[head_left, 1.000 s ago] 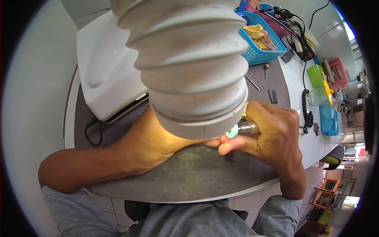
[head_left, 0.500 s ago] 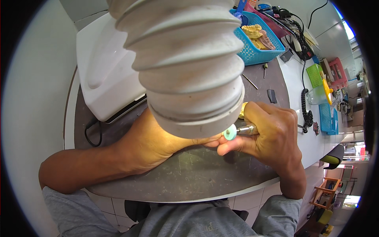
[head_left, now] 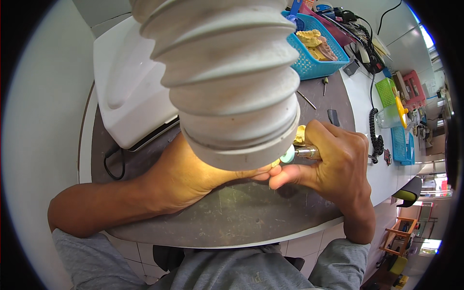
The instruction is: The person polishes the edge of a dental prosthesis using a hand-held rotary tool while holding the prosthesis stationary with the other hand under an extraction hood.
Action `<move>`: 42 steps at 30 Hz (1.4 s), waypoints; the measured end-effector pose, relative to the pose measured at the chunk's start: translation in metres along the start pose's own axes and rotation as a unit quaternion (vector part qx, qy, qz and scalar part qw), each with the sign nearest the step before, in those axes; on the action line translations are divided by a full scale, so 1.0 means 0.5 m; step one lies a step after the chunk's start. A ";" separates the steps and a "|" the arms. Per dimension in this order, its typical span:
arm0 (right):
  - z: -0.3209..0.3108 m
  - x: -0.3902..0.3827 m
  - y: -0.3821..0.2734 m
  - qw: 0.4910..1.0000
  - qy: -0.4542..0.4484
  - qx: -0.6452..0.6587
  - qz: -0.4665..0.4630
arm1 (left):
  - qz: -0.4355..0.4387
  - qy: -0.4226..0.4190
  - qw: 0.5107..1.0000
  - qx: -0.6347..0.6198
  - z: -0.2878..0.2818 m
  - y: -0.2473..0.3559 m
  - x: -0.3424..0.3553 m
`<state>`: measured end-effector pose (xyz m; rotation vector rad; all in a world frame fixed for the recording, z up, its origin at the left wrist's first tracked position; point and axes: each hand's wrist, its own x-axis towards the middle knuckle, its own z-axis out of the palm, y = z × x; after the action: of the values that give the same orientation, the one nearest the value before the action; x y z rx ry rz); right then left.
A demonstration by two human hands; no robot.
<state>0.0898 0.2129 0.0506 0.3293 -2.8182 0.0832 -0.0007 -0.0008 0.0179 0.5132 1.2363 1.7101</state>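
A large white corrugated hose (head_left: 229, 87) hangs over my hands, its rim hiding part of my left hand (head_left: 198, 176). The fingertips of that hand pinch a small yellowish piece (head_left: 275, 163). Curled round a metal rotary handpiece (head_left: 308, 152) is my right hand (head_left: 343, 169), thumb near my left fingertips. The handpiece carries a mint-green disc (head_left: 287, 155) just above the small piece; whether they touch I cannot tell. A yellow plaster cast (head_left: 300, 135) shows behind my right index finger.
Left stands a white machine (head_left: 121, 77) with a cable, on a gray mat (head_left: 232, 212). Behind are a blue basket (head_left: 314, 70) of dental casts and small tools (head_left: 325, 86). Along the right counter lie a coiled cord (head_left: 374, 135), green (head_left: 385, 92) and blue (head_left: 403, 147) baskets.
My right hand with the handpiece and disc has shifted slightly right and up since half a second ago. More of the yellowish piece at my left fingertips now shows.
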 end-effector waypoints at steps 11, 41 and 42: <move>-0.001 0.000 -0.002 1.000 -0.004 0.002 -0.014 | -0.002 -0.012 1.000 0.020 -0.004 -0.001 -0.003; 0.000 0.002 -0.004 0.999 -0.004 0.010 -0.034 | -0.006 -0.019 0.998 0.055 -0.001 0.010 -0.005; -0.001 0.001 -0.003 0.999 -0.004 0.010 -0.033 | -0.013 -0.018 0.998 0.056 -0.002 0.010 -0.005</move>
<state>0.0897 0.2113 0.0513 0.4276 -2.8137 0.0953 -0.0024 -0.0037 0.0225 0.5884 1.3126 1.6103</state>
